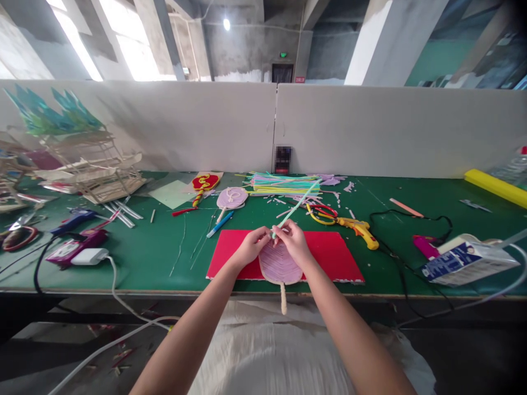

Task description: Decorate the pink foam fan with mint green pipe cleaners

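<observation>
Nearest: pale, creased cloth (267, 359) at bottom centre, bare forearms (354, 329) reaching up either side of it. Both hands meet at the centre of the frame. Right hand (293, 240), grip: thumb and fingertips closed, pinching the lower end of a mint-green strip (298, 206). Left hand (252, 248), grip: thumb and fingers drawn together, tips by the same end; cannot tell whether they pinch the strip or only the work below it. The strip slants toward upper right, slim and straight, free end over the bundle of coloured strips (284, 184).

Beneath the hands, just below centre: a lilac fan-shaped piece (282, 266), rounded, ridged in curving rows, cream-edged, its upper part hidden by fingers. Cream handle (284, 300) points down past the edge of the green worktop (152, 258). Red board (331, 255) lies under the piece. A second lilac piece (231, 197), a cord looped on its face, lies left of the bundle; yellow-handled glue gun (360, 229) right of centre.
</observation>
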`<action>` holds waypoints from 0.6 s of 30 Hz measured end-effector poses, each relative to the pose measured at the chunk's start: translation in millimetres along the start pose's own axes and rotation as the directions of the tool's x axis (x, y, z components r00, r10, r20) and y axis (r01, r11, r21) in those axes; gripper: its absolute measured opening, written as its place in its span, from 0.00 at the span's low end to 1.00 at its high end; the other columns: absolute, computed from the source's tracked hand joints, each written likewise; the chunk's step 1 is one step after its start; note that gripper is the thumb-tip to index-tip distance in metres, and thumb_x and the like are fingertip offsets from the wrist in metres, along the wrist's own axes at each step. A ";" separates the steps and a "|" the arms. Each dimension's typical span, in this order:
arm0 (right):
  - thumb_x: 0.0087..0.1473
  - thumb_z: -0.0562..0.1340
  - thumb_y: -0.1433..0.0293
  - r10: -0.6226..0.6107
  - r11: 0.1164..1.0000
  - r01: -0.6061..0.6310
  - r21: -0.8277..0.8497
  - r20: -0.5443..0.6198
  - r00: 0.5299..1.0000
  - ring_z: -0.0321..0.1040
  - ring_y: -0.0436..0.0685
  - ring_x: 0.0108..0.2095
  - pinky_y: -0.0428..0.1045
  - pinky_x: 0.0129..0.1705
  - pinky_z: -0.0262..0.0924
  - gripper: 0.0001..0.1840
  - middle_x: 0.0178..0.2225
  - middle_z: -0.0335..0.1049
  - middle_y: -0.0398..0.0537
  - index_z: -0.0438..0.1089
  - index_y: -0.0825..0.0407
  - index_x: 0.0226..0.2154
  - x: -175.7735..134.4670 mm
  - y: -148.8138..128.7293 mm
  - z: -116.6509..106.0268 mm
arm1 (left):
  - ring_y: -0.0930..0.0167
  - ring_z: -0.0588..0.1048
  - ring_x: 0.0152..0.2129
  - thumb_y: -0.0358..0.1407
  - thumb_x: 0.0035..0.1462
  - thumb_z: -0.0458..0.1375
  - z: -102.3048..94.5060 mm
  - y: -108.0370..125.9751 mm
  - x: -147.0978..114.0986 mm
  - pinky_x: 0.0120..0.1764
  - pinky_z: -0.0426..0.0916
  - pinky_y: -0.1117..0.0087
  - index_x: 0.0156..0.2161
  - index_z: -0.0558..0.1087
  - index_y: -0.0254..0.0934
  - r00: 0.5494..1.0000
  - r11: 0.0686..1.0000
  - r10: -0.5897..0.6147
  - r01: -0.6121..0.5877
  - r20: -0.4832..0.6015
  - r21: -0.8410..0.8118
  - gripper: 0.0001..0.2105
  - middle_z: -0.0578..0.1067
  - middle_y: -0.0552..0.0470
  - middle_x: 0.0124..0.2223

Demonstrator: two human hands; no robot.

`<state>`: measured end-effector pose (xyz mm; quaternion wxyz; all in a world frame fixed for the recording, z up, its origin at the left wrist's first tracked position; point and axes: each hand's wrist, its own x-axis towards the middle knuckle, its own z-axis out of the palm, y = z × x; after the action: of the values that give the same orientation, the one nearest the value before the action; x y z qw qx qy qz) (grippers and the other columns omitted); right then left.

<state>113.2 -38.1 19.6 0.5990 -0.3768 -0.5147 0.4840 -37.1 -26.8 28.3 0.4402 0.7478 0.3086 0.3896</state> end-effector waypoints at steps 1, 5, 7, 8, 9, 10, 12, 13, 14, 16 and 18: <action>0.45 0.64 0.58 0.000 1.000 0.000 0.009 -0.015 1.000 0.64 0.49 0.18 0.46 0.21 0.65 0.16 0.17 0.62 0.35 0.58 0.50 0.26 -0.6 0.4 0.4 | 0.72 0.70 0.30 0.41 0.59 0.49 0.0 -0.4 0.1 0.38 0.63 0.72 0.30 0.67 0.34 1.000 1.000 -0.003 0.003 -0.014 0.007 0.13 0.72 0.52 0.30; 0.45 0.65 0.59 -0.013 1.000 0.014 0.017 -0.076 0.997 0.65 0.49 0.19 0.46 0.20 0.66 0.16 0.19 0.62 0.35 0.59 0.50 0.26 -2.2 0.7 2.9 | 0.72 0.70 0.30 0.40 0.59 0.49 0.2 -1.7 0.3 0.37 0.63 0.72 0.30 0.67 0.34 1.000 1.000 -0.002 0.003 -0.012 0.023 0.12 0.72 0.52 0.30; 0.44 0.65 0.59 -0.021 1.000 0.021 0.004 -0.103 0.994 0.65 0.49 0.19 0.46 0.18 0.66 0.16 0.20 0.63 0.36 0.58 0.50 0.26 -2.6 0.0 4.2 | 0.72 0.70 0.30 0.40 0.59 0.48 0.3 -2.3 0.3 0.37 0.63 0.72 0.30 0.67 0.34 1.000 0.999 -0.005 0.005 -0.016 0.035 0.12 0.72 0.52 0.30; 0.44 0.65 0.58 -0.021 1.000 0.021 -0.005 -0.118 0.993 0.66 0.50 0.20 0.46 0.18 0.66 0.17 0.20 0.63 0.36 0.58 0.49 0.27 -2.7 -0.4 4.8 | 0.72 0.69 0.30 0.40 0.59 0.48 0.4 -2.7 0.3 0.37 0.63 0.72 0.31 0.67 0.35 1.000 0.999 -0.007 0.009 -0.028 0.044 0.12 0.72 0.52 0.30; 0.44 0.65 0.58 -0.018 1.000 0.017 -0.012 -0.130 0.991 0.66 0.50 0.20 0.46 0.17 0.66 0.17 0.21 0.64 0.37 0.58 0.49 0.27 -3.0 -0.8 5.2 | 0.72 0.69 0.30 0.40 0.59 0.48 0.4 -3.2 0.3 0.37 0.63 0.72 0.31 0.67 0.35 0.999 0.999 -0.009 0.012 -0.042 0.053 0.12 0.71 0.52 0.30; 0.44 0.65 0.58 -0.013 1.000 0.011 -0.016 -0.142 0.990 0.67 0.51 0.20 0.46 0.17 0.66 0.17 0.21 0.65 0.37 0.58 0.49 0.27 -3.2 -1.1 5.6 | 0.72 0.69 0.30 0.40 0.59 0.48 0.5 -3.7 0.3 0.37 0.63 0.72 0.31 0.67 0.35 0.998 0.998 -0.010 0.014 -0.055 0.060 0.12 0.71 0.52 0.29; 0.44 0.65 0.58 -0.007 1.000 0.005 -0.013 -0.161 0.987 0.68 0.51 0.21 0.46 0.18 0.67 0.17 0.22 0.66 0.39 0.58 0.49 0.27 -3.9 -1.2 5.9 | 0.72 0.69 0.30 0.40 0.59 0.48 0.6 -4.4 0.5 0.37 0.63 0.71 0.31 0.67 0.35 0.997 0.998 -0.007 0.012 -0.073 0.069 0.11 0.71 0.52 0.29; 0.44 0.65 0.58 -0.008 1.000 0.007 -0.009 -0.171 0.985 0.69 0.52 0.22 0.46 0.19 0.68 0.17 0.22 0.67 0.39 0.59 0.49 0.27 -4.2 -0.9 5.9 | 0.72 0.69 0.30 0.40 0.59 0.48 0.7 -4.6 0.6 0.37 0.64 0.71 0.31 0.67 0.35 0.997 0.998 -0.004 0.009 -0.079 0.069 0.11 0.71 0.52 0.29; 0.44 0.65 0.58 -0.011 1.000 0.010 -0.006 -0.183 0.983 0.69 0.52 0.22 0.47 0.19 0.69 0.17 0.22 0.67 0.40 0.59 0.49 0.26 -4.5 -0.5 5.9 | 0.72 0.69 0.30 0.40 0.59 0.48 0.8 -4.6 0.8 0.37 0.64 0.71 0.31 0.67 0.35 0.996 0.998 0.000 0.006 -0.086 0.066 0.11 0.71 0.52 0.30; 0.44 0.65 0.58 -0.011 1.000 0.010 -0.006 -0.197 0.980 0.70 0.53 0.23 0.47 0.20 0.69 0.17 0.23 0.68 0.41 0.59 0.50 0.26 -4.8 0.7 5.6 | 0.72 0.69 0.30 0.39 0.59 0.48 0.8 -4.3 1.0 0.37 0.64 0.71 0.31 0.67 0.35 0.995 0.998 0.004 0.002 -0.096 0.058 0.11 0.71 0.52 0.30; 0.43 0.66 0.58 -0.007 1.000 0.005 -0.009 -0.188 0.982 0.70 0.53 0.23 0.48 0.21 0.70 0.17 0.24 0.69 0.42 0.60 0.50 0.27 -4.8 1.8 5.0 | 0.71 0.70 0.31 0.40 0.59 0.49 0.7 -4.0 1.2 0.38 0.64 0.71 0.31 0.67 0.35 0.994 0.999 0.004 0.001 -0.105 0.047 0.11 0.71 0.52 0.30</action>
<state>107.9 -42.6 17.6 0.6449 -0.4217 -0.4589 0.4423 -36.3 -24.4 24.8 0.4054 0.7365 0.3400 0.4216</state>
